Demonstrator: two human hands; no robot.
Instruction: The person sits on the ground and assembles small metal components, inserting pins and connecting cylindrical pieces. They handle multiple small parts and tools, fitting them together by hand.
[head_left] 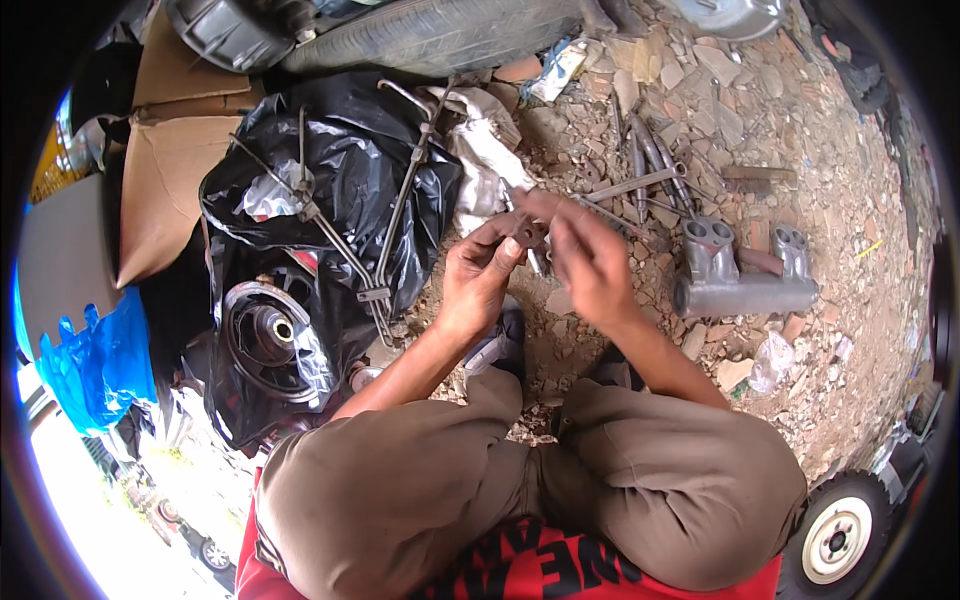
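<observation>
My left hand [478, 280] pinches a small dark metal part [527, 232] between thumb and fingers, held above the stony ground. My right hand [588, 258] meets it from the right, fingers closed on the same small part; it looks slightly blurred. Just right of my hands lies a grey metal cylinder body [742, 278] with round ports on top. Beyond my fingers lie several thin metal rods and tools [652, 170].
A black plastic bag [330, 190] with bent metal tubes [345, 255] on it lies to my left, over a round dark drum part [268, 338]. Cardboard [170, 170] and blue plastic [95, 365] sit further left. A small white wheel [835, 540] stands at lower right. My knees [520, 470] fill the foreground.
</observation>
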